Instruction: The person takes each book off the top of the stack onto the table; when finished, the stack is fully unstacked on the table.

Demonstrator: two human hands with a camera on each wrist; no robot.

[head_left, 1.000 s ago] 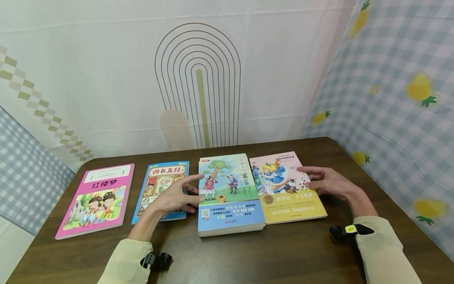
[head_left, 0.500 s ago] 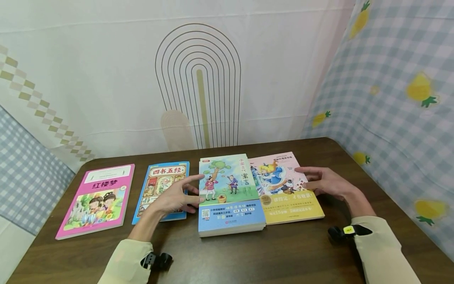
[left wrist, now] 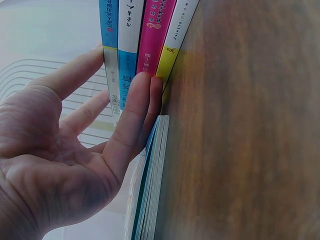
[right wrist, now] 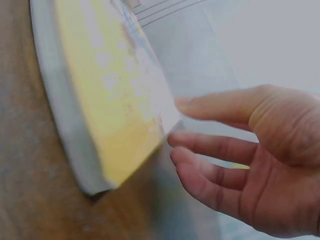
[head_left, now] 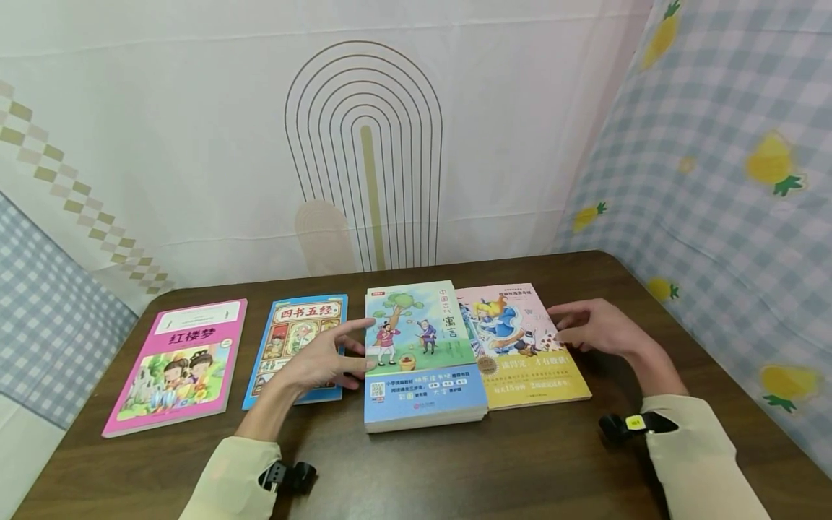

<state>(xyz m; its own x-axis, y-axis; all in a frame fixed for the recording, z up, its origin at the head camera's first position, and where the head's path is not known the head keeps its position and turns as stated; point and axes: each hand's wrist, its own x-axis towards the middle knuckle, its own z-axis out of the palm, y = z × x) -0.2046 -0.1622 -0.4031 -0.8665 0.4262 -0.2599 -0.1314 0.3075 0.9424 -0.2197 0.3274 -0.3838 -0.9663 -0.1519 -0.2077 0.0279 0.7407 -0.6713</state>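
In the head view a stack of books (head_left: 425, 390) lies mid-table, a green-and-blue storybook on top. My left hand (head_left: 325, 357) is at its left side with fingers extended; in the left wrist view the fingertips (left wrist: 137, 90) touch the several spines (left wrist: 127, 30). Right of the stack lies a pink-and-yellow book (head_left: 520, 372), its left edge hidden by the stack. My right hand (head_left: 601, 328) is at that book's right edge, fingers loosely bent and not wrapped round it. The right wrist view is blurred, with the thumb (right wrist: 220, 105) at the cover's edge.
A blue-covered book (head_left: 302, 332) lies left of the stack, partly behind the left hand. Farther left is a pink book (head_left: 175, 375). All rest on a dark wooden table (head_left: 422, 477) with a white cloth (head_left: 195, 144) hung behind and a checked cloth (head_left: 715, 217) at right.
The pink-and-yellow book has slid slightly left against the stack's side and turned a little straighter. My right hand moved a little left with it. The left hand and the stack stayed put.
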